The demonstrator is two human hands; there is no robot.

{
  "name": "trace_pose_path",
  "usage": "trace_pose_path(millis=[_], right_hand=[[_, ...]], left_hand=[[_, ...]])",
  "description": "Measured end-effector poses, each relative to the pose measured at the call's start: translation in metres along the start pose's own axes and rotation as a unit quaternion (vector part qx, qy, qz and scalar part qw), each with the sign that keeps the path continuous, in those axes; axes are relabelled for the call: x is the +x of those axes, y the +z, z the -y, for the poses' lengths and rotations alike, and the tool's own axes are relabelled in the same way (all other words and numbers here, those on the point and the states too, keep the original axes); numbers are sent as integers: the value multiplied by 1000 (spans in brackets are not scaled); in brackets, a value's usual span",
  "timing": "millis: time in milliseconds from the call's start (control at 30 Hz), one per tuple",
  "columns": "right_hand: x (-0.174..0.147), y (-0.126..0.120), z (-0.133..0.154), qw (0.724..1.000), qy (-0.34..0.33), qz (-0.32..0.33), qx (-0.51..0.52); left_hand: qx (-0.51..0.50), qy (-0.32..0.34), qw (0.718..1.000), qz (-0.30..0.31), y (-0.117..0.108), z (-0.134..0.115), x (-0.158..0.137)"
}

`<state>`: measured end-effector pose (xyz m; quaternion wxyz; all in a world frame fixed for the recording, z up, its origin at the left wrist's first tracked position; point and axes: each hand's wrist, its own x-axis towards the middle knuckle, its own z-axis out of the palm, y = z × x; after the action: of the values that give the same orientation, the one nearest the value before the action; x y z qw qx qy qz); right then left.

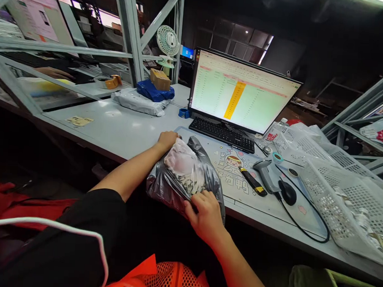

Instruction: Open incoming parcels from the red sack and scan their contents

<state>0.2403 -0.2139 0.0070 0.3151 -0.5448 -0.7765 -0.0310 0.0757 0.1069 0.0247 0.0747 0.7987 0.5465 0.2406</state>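
A grey plastic mailing bag (164, 184) lies at the front edge of the desk, its mouth spread apart. Inside it shows a clear-wrapped bundle (187, 164), pale pink and white with a patterned part. My left hand (168, 141) is at the bag's far left side, fingers curled on its edge and partly hidden. At the near right side, my right hand (206, 209) pinches the bag's rim beside the bundle.
A box cutter (252, 181), a barcode scanner (268, 175) and a black mouse (287, 192) lie to the right, before a keyboard (222, 134) and monitor (241, 93). White baskets (322, 200) stand far right. Parcels (142, 102) sit back left. Another person's hand (55, 73) is beyond the frame.
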Motion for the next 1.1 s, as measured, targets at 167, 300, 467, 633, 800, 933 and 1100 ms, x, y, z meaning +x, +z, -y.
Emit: trace_pose_path(millis=[167, 300, 467, 633, 800, 933, 1100], right_hand=[[-6, -1, -19, 996, 47, -44, 67], [-3, -9, -25, 995, 49, -59, 62], [13, -15, -32, 997, 39, -62, 36], [18, -18, -49, 998, 50, 47, 12], [9, 1, -45, 986, 99, 131, -36], [3, -7, -52, 992, 86, 79, 52], [-21, -52, -130, 961, 210, -163, 71]], left_hand=[[-25, -17, 1000, 1, -26, -19, -1], [-97, 28, 969, -224, -88, -46, -12], [-119, 252, 959, -41, -114, -99, -78], [46, 249, 956, 149, -52, -73, -107], [61, 105, 985, 124, -24, -37, -52], [56, 72, 992, 85, -22, -50, -33], [-2, 184, 983, 13, -41, -56, -62]])
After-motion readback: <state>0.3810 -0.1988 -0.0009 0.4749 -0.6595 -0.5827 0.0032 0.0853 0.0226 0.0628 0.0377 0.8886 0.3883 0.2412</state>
